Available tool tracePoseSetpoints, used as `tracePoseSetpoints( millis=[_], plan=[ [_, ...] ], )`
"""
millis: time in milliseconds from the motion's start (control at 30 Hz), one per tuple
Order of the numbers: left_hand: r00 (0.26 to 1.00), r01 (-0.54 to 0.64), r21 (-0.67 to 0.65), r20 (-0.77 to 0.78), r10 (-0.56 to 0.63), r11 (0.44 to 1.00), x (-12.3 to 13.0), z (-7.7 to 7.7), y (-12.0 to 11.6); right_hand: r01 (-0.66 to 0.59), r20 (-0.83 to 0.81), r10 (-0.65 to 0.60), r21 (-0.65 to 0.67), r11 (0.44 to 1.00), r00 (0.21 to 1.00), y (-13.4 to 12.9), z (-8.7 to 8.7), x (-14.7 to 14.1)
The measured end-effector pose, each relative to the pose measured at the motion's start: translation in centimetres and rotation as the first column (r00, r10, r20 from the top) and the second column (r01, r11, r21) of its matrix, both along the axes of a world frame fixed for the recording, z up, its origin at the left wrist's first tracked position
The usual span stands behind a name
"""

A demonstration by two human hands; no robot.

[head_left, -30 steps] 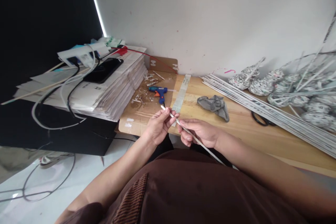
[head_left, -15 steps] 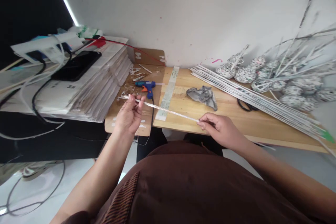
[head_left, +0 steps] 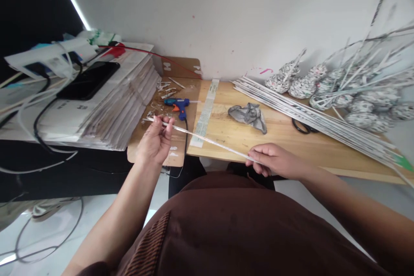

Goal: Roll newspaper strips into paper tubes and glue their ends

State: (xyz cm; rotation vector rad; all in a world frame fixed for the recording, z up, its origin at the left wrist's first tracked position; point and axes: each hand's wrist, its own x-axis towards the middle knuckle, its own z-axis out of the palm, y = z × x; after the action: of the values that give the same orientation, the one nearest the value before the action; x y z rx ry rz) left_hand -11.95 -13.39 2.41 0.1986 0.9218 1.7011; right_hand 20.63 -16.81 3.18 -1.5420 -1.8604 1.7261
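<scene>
A thin rolled paper stick [head_left: 210, 140] stretches between my two hands above the front edge of the table. My left hand [head_left: 156, 140] is closed on its upper left end, palm up, with a short tip poking out past the thumb. At the lower right end, my right hand [head_left: 270, 160] pinches the stick between thumb and fingers. Behind my left hand a blue glue gun [head_left: 179, 107] with an orange trigger lies on a brown cardboard sheet [head_left: 152, 151]. Beyond the stick, a crumpled grey cloth [head_left: 248, 116] rests on the wooden table.
A flat paper strip [head_left: 206, 114] lies across the table [head_left: 223, 95]. Long paper sticks [head_left: 307, 120] form a bundle at right, before several woven paper shapes [head_left: 302, 86]. Black scissors handles [head_left: 300, 126] show under the bundle. At left, stacked paper [head_left: 129, 103] carries a phone [head_left: 89, 80] and cables.
My right hand has moved slightly right and down, and its grip on the paper stick has shifted. My left hand has moved slightly left in view, as has the whole scene.
</scene>
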Motion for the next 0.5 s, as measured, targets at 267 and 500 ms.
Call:
tracePoseSetpoints(
  millis=[267,500],
  plan=[
    [1.0,0.019,-0.008,-0.017,-0.019,1.0,0.7,0.2,-0.1,-0.022,-0.003,0.022,0.033,0.999,1.0,0.3,-0.1,0.0],
    [0.999,0.046,0.0,0.002,-0.046,0.999,1.3,-0.4,-0.2,-0.118,-0.062,0.115,-0.056,0.991,0.991,1.0,0.1,-1.4]
  ],
)
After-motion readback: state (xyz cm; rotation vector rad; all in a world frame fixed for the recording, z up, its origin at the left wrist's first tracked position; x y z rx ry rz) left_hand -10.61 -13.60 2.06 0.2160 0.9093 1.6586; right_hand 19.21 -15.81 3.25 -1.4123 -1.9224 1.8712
